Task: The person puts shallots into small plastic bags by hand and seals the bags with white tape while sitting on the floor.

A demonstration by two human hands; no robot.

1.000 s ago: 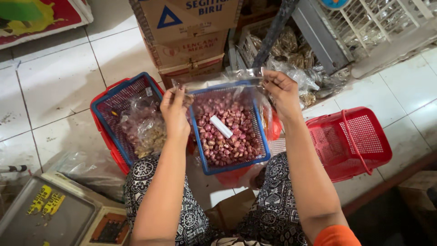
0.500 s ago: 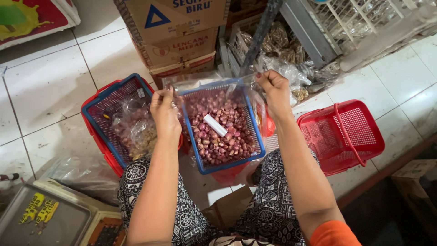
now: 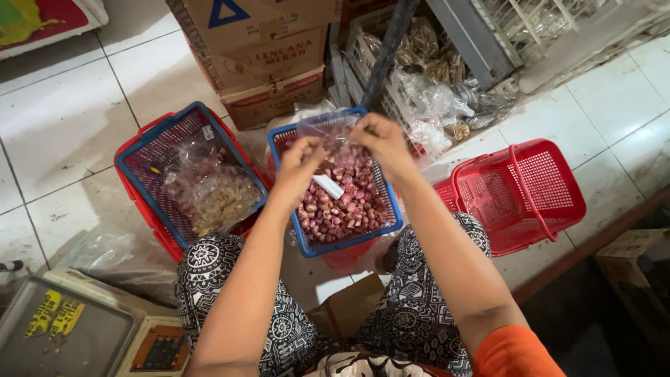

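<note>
My left hand [image 3: 299,166] and my right hand [image 3: 380,143] are close together over a blue basket [image 3: 386,193] full of small red shallots [image 3: 345,209]. Both hands pinch the top of a clear plastic bag [image 3: 333,129] that hangs open over the shallots. A white strip [image 3: 328,186] lies among the shallots just below my left hand. The bag's lower part is hard to make out against the shallots.
To the left stands a blue basket inside a red one [image 3: 143,185], holding bags of brownish bits [image 3: 216,199]. An empty red basket [image 3: 520,192] lies at the right. Cardboard boxes [image 3: 269,52] and a crate of bagged goods [image 3: 433,77] stand behind. A weighing scale [image 3: 66,335] sits at lower left.
My hands have come together from the basket's two sides to its middle, drawing the top of the clear bag closed between them. The view has shifted slightly.
</note>
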